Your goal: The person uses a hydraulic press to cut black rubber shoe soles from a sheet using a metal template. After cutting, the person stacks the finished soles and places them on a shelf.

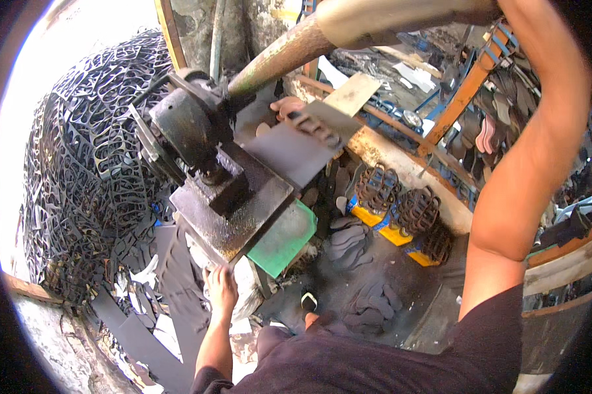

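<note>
My left hand [222, 289] is at the near lower corner of a heavy press head [233, 197], its fingers bent at the edge of a dark flexible sheet [181, 289] that hangs down from the press. My right arm reaches up to the upper right, and its hand is beyond the picture's top edge. Close to that arm's wrist runs the thick, partly wrapped press lever [289, 56]. Under the press sticks out a green board [286, 238]. On its far side a grey sheet [289, 154] carries a blurred cutting die [314, 128].
A large heap of black cut-out sheet scraps [105, 125] fills the left. Several brown metal dies [378, 187] stand on yellow and blue packs [388, 230] at the right. Piles of dark sole shapes [371, 305] lie on the floor. A rusty orange frame [457, 102] stands behind.
</note>
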The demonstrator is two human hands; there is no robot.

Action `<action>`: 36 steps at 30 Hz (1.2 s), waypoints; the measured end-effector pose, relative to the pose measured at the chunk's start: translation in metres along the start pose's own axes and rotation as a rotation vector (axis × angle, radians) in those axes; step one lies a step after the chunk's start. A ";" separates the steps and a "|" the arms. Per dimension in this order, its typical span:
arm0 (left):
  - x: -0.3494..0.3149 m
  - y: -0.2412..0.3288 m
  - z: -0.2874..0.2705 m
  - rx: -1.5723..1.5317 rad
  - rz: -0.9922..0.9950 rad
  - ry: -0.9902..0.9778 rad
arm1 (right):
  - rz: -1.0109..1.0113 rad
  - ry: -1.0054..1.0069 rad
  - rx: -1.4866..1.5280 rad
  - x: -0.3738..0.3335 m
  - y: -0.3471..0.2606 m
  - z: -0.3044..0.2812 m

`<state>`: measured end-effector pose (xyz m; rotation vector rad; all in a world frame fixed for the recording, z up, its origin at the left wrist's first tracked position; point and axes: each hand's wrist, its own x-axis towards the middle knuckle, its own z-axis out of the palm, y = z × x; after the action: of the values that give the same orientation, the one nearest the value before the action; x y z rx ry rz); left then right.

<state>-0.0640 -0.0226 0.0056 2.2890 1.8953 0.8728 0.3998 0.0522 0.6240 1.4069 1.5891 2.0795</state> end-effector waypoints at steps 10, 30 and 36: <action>0.066 -0.049 0.037 -0.793 -1.110 -0.024 | 0.026 0.343 0.801 0.033 -0.097 -0.063; 0.091 0.176 -0.105 -0.729 -0.236 0.015 | 0.800 -0.491 1.836 -0.211 -0.421 -0.167; -0.005 0.056 0.016 -0.166 -0.449 -0.110 | 0.759 -0.866 1.555 -0.184 -0.488 0.068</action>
<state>-0.0077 -0.0357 0.0115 1.6809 2.0739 0.7882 0.3630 0.1872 0.1166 2.9419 2.2667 -0.4031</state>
